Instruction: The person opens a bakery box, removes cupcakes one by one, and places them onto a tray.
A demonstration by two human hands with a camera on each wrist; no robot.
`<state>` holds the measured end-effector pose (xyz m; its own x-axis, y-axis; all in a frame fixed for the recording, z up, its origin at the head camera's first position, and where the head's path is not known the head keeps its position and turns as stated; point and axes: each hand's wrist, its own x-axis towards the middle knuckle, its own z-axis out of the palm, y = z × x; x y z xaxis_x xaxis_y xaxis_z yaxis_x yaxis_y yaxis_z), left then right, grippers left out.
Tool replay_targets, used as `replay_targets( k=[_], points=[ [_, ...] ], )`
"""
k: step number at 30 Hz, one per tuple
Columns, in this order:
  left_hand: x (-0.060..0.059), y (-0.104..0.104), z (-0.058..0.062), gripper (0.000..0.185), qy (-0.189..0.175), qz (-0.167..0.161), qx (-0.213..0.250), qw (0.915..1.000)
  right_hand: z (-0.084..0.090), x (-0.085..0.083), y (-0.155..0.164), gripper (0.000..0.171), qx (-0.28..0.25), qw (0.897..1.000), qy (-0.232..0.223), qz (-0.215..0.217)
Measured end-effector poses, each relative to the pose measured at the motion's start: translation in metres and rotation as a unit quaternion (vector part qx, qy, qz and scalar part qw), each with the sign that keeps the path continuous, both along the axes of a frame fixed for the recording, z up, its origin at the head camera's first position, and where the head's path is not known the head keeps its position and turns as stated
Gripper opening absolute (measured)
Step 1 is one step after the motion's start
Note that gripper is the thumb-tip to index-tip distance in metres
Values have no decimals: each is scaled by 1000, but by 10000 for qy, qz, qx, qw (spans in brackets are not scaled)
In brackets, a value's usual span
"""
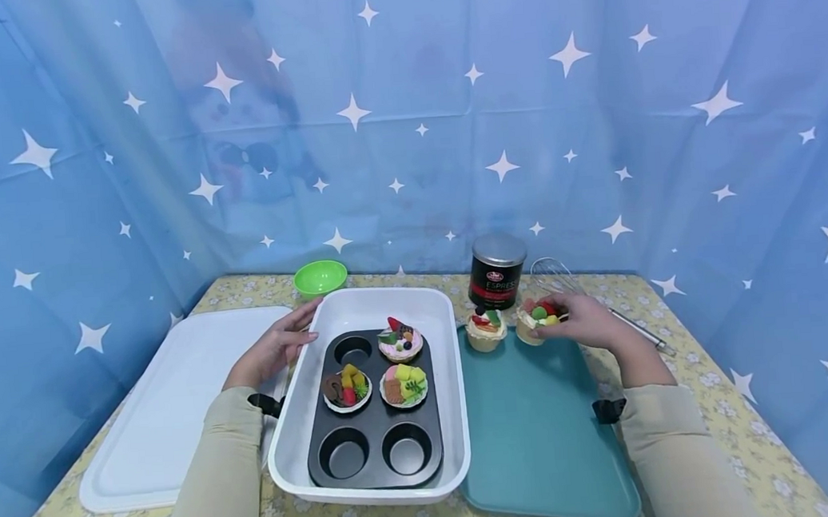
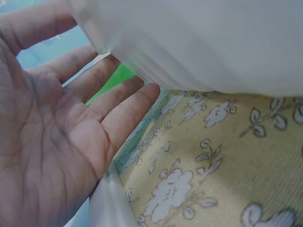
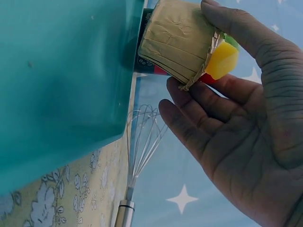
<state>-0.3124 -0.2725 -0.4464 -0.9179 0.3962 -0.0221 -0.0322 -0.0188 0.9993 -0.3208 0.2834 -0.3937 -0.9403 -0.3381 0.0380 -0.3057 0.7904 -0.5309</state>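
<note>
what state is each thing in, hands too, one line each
Right hand, pinching the right cupcake
Left hand, touching the white tub
Right cupcake, held
Left cupcake, upright, not held
White tub, open, holding the muffin tin
Muffin tin, three cups holding cakes, three empty
Coffee tin, upright, lid on
Green bowl, upright, open
Whisk, lying down
White tray, flat
Green tray, flat

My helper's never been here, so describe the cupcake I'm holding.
Find the teal tray. At its far end, near the black espresso canister, your right hand holds the beige-wrapped cupcake. Being held distinguishes it from the untouched cupcake on its left.
</note>
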Motion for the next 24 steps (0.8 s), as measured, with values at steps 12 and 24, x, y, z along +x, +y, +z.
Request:
replay_targets(
  k=[12,24],
  points=[
    [0,-1,-1,78,78,-80,7,9999,-5,-2,-3,67,153,9993,-217,271],
    [-1,-2,-3,78,119,-132,63,9998,-4,0,-4,63,202,9990,-231,322]
  ],
)
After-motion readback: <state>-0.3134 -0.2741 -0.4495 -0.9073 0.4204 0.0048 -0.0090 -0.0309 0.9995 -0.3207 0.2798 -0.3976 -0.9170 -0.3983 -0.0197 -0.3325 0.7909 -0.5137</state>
